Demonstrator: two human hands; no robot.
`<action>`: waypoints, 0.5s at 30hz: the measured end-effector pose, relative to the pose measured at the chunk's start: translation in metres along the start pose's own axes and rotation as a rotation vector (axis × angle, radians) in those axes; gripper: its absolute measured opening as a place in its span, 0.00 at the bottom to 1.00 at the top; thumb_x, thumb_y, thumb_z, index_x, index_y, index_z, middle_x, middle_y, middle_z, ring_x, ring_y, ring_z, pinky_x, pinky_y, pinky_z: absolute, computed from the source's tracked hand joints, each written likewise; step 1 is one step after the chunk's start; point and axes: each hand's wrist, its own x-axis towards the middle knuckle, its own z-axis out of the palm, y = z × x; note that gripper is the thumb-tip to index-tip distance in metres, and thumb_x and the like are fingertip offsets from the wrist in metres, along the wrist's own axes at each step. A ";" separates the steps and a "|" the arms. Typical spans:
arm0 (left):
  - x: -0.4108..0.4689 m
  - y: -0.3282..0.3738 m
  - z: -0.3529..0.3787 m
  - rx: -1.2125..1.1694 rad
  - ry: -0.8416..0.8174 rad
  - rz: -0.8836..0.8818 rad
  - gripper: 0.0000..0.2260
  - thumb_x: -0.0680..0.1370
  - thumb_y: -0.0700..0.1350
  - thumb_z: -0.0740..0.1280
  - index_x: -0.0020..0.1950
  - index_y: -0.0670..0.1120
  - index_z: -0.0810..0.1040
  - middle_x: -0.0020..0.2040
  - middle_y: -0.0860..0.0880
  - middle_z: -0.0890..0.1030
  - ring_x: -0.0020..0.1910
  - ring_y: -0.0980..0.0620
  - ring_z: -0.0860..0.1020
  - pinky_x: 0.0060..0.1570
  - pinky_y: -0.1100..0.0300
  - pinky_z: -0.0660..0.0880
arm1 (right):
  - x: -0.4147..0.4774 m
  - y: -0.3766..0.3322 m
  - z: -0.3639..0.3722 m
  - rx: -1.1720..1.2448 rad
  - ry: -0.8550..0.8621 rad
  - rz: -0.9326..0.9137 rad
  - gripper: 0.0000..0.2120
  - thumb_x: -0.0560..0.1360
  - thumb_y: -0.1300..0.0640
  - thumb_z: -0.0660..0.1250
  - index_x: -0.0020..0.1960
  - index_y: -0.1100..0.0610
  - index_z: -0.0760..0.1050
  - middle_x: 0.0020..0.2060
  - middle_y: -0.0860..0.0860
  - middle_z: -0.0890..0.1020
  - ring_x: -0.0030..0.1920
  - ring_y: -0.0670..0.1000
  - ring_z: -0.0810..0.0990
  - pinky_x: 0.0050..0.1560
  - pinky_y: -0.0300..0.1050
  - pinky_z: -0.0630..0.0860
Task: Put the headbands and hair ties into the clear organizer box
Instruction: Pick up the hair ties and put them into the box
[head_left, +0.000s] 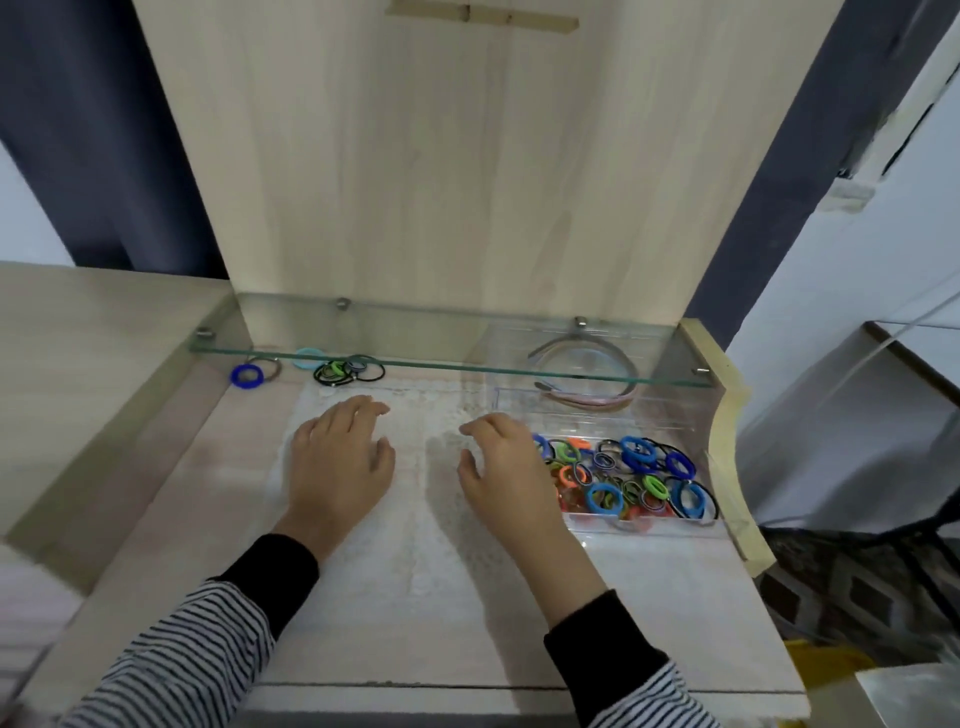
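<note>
Over on the right of the desk sits the clear box, with two compartments. The front one is already stuffed with ties: blue, green, orange and black, all jumbled together. The back one has the headbands, a pink one and a greyish one, lying flat and partly seen through the glass shelf that runs across just above.

Both hands are over the white lace mat in the middle, palms down. Left hand: fingers loosely spread, slightly bent, nothing in it. Right hand: same deal, fingers relaxed and a bit curled, thumb out, holding nothing. Can't tell if either one is actually resting on the mat or just above it.

The right hand is just beside the box's left end. Its outer edge overlaps the front compartment from this angle, but the fingers point to the back left, away from the ties.

A few more are at the back left under the shelf. There's a bunch of black and green ones with a pale blue ring just beside it. Further left are a greyish ring and a blue ring. The left fingertips point toward that bunch but are apart from it, with mat in between. Both arms have striped sleeves.
</note>
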 end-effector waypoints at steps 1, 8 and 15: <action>0.000 -0.008 0.000 0.022 -0.014 -0.034 0.22 0.71 0.51 0.58 0.63 0.49 0.76 0.64 0.48 0.78 0.63 0.48 0.76 0.59 0.48 0.70 | 0.003 -0.008 0.009 0.000 -0.054 -0.002 0.14 0.71 0.62 0.64 0.56 0.61 0.77 0.53 0.57 0.78 0.54 0.59 0.75 0.51 0.52 0.76; -0.002 -0.052 0.001 0.117 -0.097 -0.223 0.32 0.70 0.60 0.52 0.68 0.46 0.74 0.70 0.40 0.73 0.69 0.40 0.71 0.64 0.44 0.67 | 0.019 -0.031 0.066 -0.023 -0.255 0.017 0.12 0.69 0.62 0.60 0.50 0.63 0.76 0.51 0.58 0.77 0.52 0.60 0.75 0.52 0.49 0.72; 0.019 -0.071 0.004 0.072 -0.140 -0.395 0.37 0.69 0.64 0.55 0.73 0.45 0.67 0.75 0.37 0.62 0.74 0.39 0.61 0.69 0.45 0.60 | 0.056 -0.031 0.094 0.043 -0.232 0.139 0.16 0.72 0.64 0.58 0.58 0.64 0.74 0.59 0.58 0.75 0.61 0.57 0.72 0.59 0.45 0.71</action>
